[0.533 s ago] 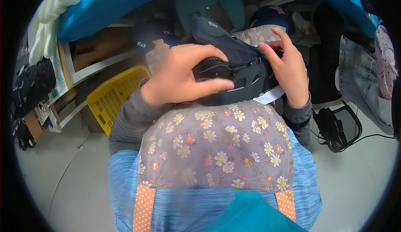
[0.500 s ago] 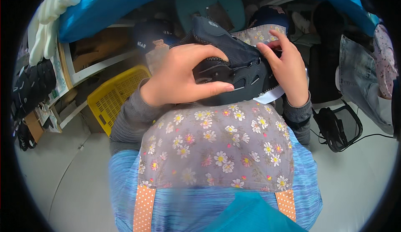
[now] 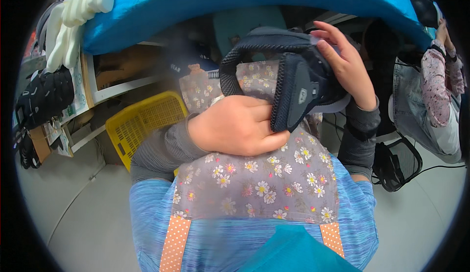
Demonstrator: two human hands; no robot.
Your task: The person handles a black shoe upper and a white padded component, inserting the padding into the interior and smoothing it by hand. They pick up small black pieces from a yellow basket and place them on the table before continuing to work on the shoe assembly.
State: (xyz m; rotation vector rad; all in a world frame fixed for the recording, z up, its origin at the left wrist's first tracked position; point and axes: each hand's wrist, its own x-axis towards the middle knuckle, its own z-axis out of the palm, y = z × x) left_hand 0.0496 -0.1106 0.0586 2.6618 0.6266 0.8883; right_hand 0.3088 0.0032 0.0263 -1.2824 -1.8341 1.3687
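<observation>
I hold a dark navy shoe upper [image 3: 293, 81] in front of my chest, its padded collar opening facing me. My left hand [image 3: 235, 125] grips it from below and the left, thumb against the mesh side. My right hand [image 3: 347, 66] clasps its right side, fingers curled over the top edge. A white piece, maybe a tag or insole edge, shows under the right hand. Below the hands lies my flowered apron [image 3: 254, 184] over a blue striped top.
A yellow plastic basket [image 3: 142, 125] stands on the floor at left, by low shelves. Black shoe parts [image 3: 44, 98] and white soles [image 3: 83, 7] hang at upper left. A blue padded edge [image 3: 220, 2] runs overhead. Another person's sleeve [image 3: 440, 76] is at right, with black cables [image 3: 396, 164] below.
The shoe upper has been turned and raised, so its collar opening now faces me. My left hand slid lower on it; my right hand shifted up to its top edge.
</observation>
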